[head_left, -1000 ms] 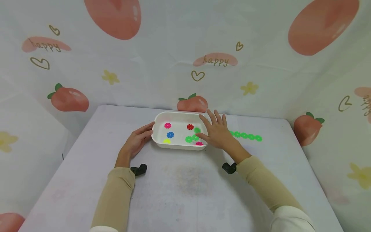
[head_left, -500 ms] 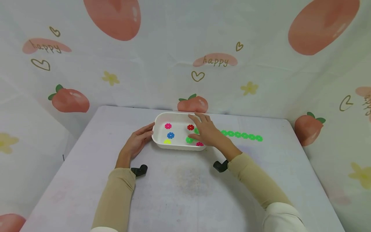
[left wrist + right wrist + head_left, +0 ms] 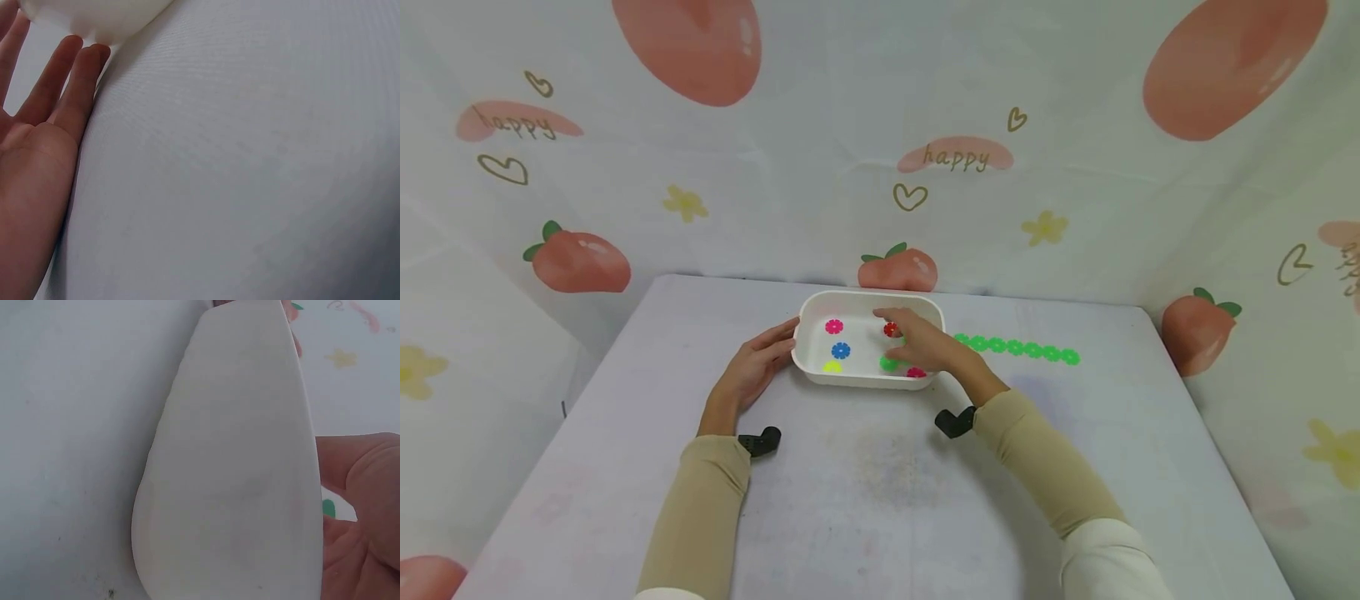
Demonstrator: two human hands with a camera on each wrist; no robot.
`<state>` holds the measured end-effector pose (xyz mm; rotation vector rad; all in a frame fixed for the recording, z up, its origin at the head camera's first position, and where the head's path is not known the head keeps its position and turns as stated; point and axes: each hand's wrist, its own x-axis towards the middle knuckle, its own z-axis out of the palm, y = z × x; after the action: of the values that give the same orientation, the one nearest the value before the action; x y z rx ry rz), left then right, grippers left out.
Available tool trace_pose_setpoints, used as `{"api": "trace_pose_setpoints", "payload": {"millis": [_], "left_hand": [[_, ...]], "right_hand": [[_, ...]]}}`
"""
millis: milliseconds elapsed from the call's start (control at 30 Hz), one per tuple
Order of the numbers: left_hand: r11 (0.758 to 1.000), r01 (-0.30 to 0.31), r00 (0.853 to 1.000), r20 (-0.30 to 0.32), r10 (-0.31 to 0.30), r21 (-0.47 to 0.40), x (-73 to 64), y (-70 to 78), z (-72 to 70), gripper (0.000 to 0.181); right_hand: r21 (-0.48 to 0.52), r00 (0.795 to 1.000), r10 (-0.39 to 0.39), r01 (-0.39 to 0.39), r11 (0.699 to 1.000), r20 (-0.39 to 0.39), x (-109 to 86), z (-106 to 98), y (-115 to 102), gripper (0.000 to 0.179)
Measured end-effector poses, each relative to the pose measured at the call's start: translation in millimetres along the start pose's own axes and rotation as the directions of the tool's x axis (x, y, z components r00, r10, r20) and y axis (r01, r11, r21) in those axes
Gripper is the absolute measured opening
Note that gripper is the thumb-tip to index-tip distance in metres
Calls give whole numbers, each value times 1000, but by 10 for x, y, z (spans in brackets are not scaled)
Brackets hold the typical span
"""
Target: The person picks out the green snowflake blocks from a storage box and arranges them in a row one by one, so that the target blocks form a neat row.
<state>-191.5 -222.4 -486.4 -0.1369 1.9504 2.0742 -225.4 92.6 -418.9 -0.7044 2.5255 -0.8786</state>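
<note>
A white rectangular tray (image 3: pixel 865 381) holds several flower-shaped plastic discs: pink (image 3: pixel 834 327), blue (image 3: pixel 841 351), yellow (image 3: pixel 832 366), red (image 3: pixel 891 330) and green (image 3: pixel 888 363). Against the tray's left end rest the fairly straight fingers of my left hand (image 3: pixel 751 371); the left wrist view has its fingertips at the tray wall (image 3: pixel 94 19). My right hand (image 3: pixel 921 340) reaches over the right end, thumb and forefinger apart above the red and green discs. The hand covers some green discs. In the right wrist view the tray's side (image 3: pixel 231 450) hides its fingertips.
A straight row of green flower discs (image 3: pixel 1015 347) lies on the white table (image 3: pixel 880 483) right of the tray, its left end near my right wrist. Behind the table hangs a printed cloth (image 3: pixel 820 167). Both wrists carry black camera mounts (image 3: pixel 955 422).
My right hand has moved left and lower over the tray, its spread fingers drawing closer together. More of the green row shows behind it. My left hand stays put at the tray.
</note>
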Motion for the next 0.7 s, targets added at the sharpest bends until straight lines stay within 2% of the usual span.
{"api": "trace_pose_setpoints", "payload": {"millis": [200,367,533,700], "left_hand": [[1000,4,1000,0,-4,-2,-14,-4,9,54],[1000,2,1000,-2,-2,-14,-19,-8,23,53],[1000,-1,1000,-4,0,-14,-12,-1,15,54],[1000,5,1000,-10,-5,-7,-17,4,10,54]], "right_hand": [[67,995,32,-39,997,98,30,52,17,76],[109,992,16,-30,994,128,40,75,27,76],[92,991,15,-27,995,131,79,97,16,76],[74,996,-13,7,997,85,183,174,44,72]]}}
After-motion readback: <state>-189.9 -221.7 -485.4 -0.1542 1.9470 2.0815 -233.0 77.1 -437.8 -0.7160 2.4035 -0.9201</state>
